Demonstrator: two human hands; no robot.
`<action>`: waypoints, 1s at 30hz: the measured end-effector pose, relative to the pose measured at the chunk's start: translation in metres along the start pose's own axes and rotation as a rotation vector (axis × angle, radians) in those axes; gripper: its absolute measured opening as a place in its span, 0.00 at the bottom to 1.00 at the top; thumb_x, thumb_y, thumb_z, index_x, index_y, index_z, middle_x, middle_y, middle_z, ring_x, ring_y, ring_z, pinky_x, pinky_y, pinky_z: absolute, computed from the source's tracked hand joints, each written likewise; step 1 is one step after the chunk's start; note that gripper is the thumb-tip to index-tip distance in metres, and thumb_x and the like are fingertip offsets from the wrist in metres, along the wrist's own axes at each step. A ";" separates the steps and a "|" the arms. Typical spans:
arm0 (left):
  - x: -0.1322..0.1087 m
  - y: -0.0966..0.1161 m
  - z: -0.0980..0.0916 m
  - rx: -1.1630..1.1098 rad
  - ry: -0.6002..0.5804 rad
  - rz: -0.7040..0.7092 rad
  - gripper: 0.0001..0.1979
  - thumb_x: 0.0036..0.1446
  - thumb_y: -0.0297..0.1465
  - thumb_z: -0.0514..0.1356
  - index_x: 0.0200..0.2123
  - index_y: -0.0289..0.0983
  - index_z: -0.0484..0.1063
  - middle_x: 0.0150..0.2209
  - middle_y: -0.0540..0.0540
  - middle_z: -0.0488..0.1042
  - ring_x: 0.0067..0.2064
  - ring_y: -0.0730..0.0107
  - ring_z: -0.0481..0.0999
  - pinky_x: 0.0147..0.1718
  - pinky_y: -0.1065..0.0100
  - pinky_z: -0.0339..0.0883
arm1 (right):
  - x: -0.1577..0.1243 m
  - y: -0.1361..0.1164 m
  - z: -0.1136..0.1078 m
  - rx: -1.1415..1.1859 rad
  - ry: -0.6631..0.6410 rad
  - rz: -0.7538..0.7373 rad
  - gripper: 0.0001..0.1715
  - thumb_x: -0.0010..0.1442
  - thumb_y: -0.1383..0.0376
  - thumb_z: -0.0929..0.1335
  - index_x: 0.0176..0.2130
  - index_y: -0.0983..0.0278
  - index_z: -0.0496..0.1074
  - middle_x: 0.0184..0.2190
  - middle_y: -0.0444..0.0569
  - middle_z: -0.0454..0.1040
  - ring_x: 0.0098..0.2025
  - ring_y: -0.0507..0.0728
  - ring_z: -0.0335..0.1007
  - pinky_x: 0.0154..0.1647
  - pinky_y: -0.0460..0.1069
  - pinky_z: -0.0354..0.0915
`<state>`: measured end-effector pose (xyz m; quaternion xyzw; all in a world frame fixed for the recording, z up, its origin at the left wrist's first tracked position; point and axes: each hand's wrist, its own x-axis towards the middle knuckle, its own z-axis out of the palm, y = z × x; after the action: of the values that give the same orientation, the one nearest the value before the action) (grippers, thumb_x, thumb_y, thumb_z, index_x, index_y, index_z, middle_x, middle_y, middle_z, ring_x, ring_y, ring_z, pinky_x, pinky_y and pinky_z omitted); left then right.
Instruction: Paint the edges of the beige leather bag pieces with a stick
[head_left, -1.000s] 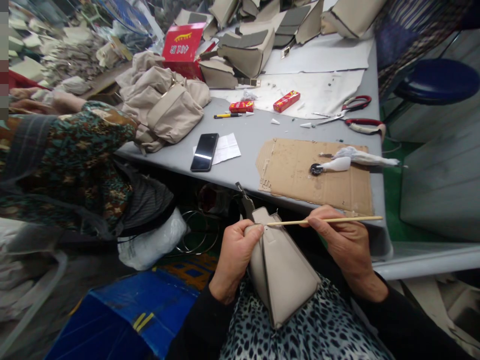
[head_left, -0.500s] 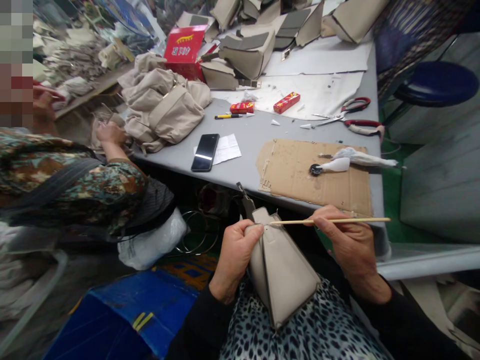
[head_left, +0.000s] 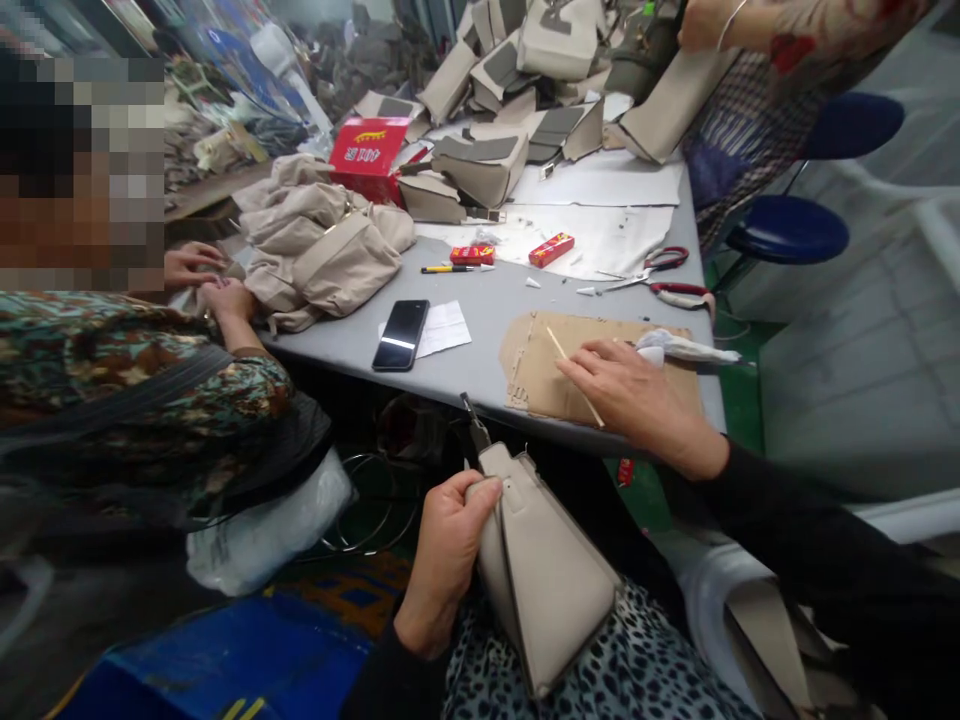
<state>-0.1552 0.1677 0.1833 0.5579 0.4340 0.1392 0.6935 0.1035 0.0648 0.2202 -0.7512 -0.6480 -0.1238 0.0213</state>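
My left hand point(head_left: 446, 550) pinches the top edge of a beige bag point(head_left: 559, 560), which rests tilted on my lap with a dark strap end point(head_left: 476, 428) sticking up. Over the cardboard sheet point(head_left: 525, 360) at the table's near edge, my right hand point(head_left: 634, 395) is spread palm down, fingers stretched. A thin wooden stick point(head_left: 592, 405) lies slanted on the cardboard by its fingertips; whether they still touch it is unclear. Partly covered behind that hand is a small white bottle point(head_left: 651, 352), beside a plastic-wrapped item point(head_left: 694, 348).
Scissors point(head_left: 671, 290), small red boxes point(head_left: 551, 250), a pen point(head_left: 456, 268) and a phone point(head_left: 401, 335) lie on the table. Beige fabric point(head_left: 330, 250), a red carton point(head_left: 369, 158) and several bags point(head_left: 480, 165) stand behind. Co-workers are at the left and far right.
My right hand has moved forward from the bag to the cardboard, and the stick now lies there. The left hand keeps its hold on the bag. The view has shifted slightly.
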 end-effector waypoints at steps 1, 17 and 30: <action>-0.001 0.001 -0.001 -0.005 0.007 0.007 0.16 0.52 0.41 0.69 0.24 0.35 0.71 0.22 0.52 0.68 0.26 0.73 0.64 0.24 0.72 0.56 | 0.005 0.001 0.001 -0.035 -0.042 -0.018 0.16 0.66 0.76 0.64 0.51 0.72 0.74 0.45 0.62 0.78 0.50 0.68 0.67 0.49 0.58 0.63; -0.009 0.016 -0.028 -0.127 -0.011 -0.003 0.14 0.48 0.39 0.70 0.25 0.34 0.73 0.23 0.51 0.71 0.24 0.74 0.65 0.23 0.74 0.57 | -0.005 -0.063 -0.003 0.938 0.066 -0.028 0.18 0.73 0.66 0.61 0.56 0.61 0.73 0.48 0.54 0.78 0.48 0.59 0.72 0.50 0.54 0.66; -0.022 0.025 -0.031 0.010 -0.143 -0.055 0.14 0.51 0.41 0.69 0.28 0.35 0.76 0.24 0.48 0.74 0.24 0.71 0.68 0.23 0.72 0.56 | -0.022 -0.118 0.046 2.251 -0.407 0.279 0.24 0.60 0.48 0.74 0.44 0.61 0.69 0.36 0.43 0.65 0.32 0.51 0.58 0.33 0.44 0.59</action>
<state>-0.1839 0.1815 0.2158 0.5577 0.3995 0.0777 0.7234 -0.0077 0.0709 0.1558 -0.3779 -0.2941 0.6517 0.5881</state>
